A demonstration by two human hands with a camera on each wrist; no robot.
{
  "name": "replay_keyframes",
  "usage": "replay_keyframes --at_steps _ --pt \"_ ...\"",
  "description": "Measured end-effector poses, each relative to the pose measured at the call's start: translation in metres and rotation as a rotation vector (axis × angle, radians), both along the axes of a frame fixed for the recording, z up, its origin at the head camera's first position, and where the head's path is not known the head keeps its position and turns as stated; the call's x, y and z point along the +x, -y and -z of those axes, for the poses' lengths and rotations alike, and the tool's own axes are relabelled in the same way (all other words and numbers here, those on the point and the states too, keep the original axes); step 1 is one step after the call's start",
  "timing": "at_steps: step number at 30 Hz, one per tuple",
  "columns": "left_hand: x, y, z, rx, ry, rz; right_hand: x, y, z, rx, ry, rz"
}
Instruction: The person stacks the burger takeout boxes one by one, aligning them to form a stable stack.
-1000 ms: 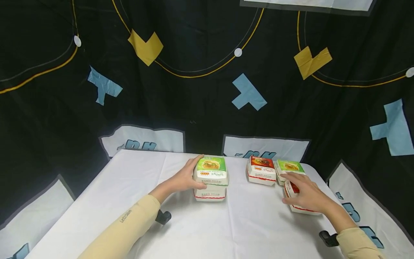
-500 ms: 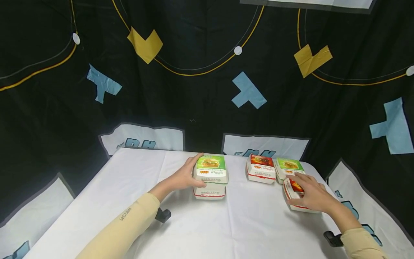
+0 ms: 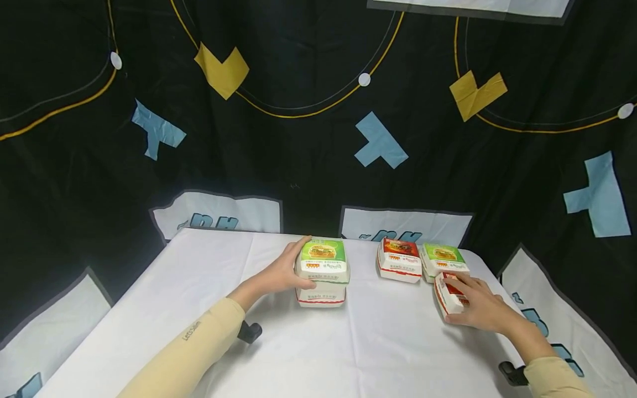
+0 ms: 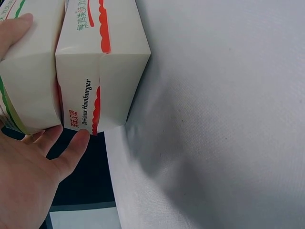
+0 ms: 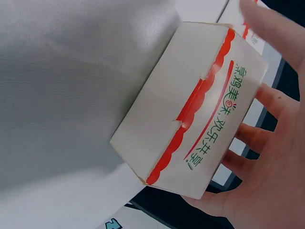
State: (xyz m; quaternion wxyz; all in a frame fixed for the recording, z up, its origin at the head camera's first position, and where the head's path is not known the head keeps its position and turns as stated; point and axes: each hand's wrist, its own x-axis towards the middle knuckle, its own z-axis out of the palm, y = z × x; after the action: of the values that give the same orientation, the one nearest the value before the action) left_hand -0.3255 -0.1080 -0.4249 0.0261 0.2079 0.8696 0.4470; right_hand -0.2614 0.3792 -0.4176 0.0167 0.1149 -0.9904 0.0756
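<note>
My left hand grips a green-topped hamburger box, its thumb on the front and its fingers along the left and far side. That box sits on top of a red-trimmed hamburger box, and one fingertip reaches the lower box's edge in the left wrist view. Over at the right, my right hand holds a red-topped hamburger box from above, thumb at its front left and fingers over the top and right side. The hand hides much of this box's lid in the head view.
Another red-topped hamburger box stands at the back of the white-covered table. Beside it is a second green-topped box, just behind the box under my right hand. The table's right edge runs close by that hand. A black curtain hangs behind.
My right hand has shifted slightly over the red-topped box, its thumb coming in to the box's front. The left hand and its stack stay in place.
</note>
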Motion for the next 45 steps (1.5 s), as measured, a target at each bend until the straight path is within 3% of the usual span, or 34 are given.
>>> replay_keyframes --at_steps 7,17,32,40,45 --pt "0.0019 -0.0008 0.0021 -0.020 0.016 0.007 0.0052 -0.0035 0.0029 0.016 0.015 -0.016" --pt "-0.0047 0.0015 0.0008 -0.022 0.005 0.015 0.0013 -0.0040 0.0005 0.020 0.028 -0.026" --pt "-0.0042 0.0012 -0.0019 -0.029 0.014 0.024 0.0021 -0.0046 0.0013 -0.092 0.067 -0.047" --pt "-0.0060 0.0000 -0.0033 -0.023 0.007 0.019 0.0013 -0.0084 0.0056 -0.059 0.053 -0.021" --pt "-0.0046 0.0006 -0.0022 -0.022 0.021 0.019 0.0032 -0.0070 0.0075 -0.079 0.087 -0.020"
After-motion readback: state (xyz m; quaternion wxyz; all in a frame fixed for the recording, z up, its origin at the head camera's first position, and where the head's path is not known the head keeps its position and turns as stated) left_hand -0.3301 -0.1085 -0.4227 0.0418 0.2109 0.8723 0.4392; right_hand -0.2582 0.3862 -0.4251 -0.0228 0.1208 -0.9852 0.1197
